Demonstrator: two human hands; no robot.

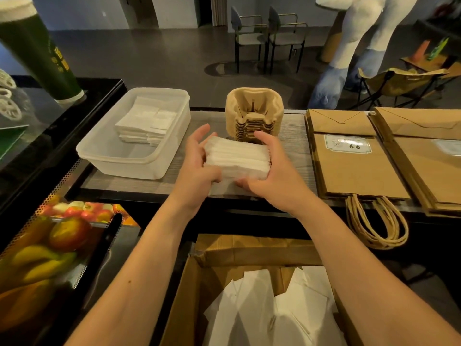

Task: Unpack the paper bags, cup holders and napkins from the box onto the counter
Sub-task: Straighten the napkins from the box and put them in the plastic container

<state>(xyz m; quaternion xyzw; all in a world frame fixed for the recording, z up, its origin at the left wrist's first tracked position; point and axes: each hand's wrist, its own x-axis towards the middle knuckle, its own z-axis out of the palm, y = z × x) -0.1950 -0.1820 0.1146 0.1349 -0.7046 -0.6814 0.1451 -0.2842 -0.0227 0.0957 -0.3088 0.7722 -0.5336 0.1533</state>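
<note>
Head view: left hand (197, 156) and right hand (269, 166) are clasping a napkin stack (237, 157) from both sides, fingers curled round its ends, keeping the sheets squared. Stack is hovering just in front of the cup holders (253, 113), right of the plastic tub (132, 133), left of the paper bags (354, 156).

bare forearms, no sleeves, grips (199, 161) unadorned
</note>
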